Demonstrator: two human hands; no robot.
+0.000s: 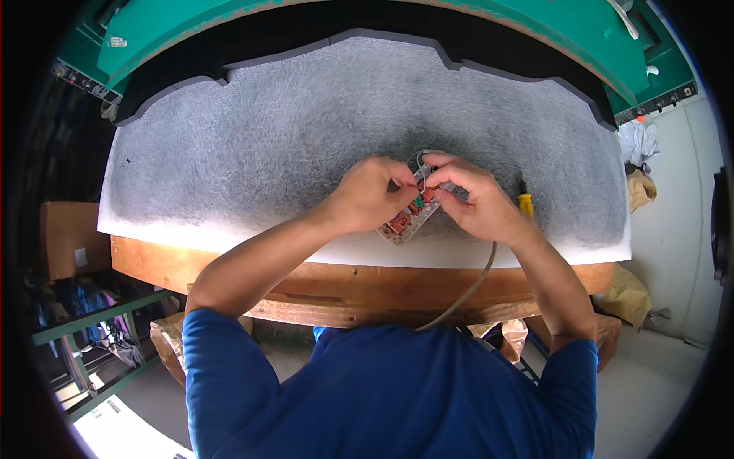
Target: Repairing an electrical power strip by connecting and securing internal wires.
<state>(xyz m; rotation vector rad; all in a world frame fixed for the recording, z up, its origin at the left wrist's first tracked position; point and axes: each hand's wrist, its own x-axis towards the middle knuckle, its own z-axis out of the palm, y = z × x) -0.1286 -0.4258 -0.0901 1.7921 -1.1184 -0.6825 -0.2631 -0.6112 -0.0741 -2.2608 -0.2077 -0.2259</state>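
An opened power strip (401, 223), with a light casing and reddish parts inside, lies slantwise on the grey sheet in front of me. My left hand (368, 196) reaches over its left side, thumb and forefinger pinched on a thin pale wire (421, 174). From the other side, my right hand (483, 200) curls its fingers round the same wire near the strip's far end. Fingertips partly hide the contact. A beige cable (468, 294) runs from beneath my right wrist over the bench edge. Beside that wrist lies a screwdriver (525, 203) with a yellow handle.
The grey, worn sheet (267, 138) covers a wooden bench (329, 283). A black shaped edge and green machine frame (535, 34) rise along the far side. A cardboard box (75, 239) stands left; brown wrapping (625, 297) lies at the right.
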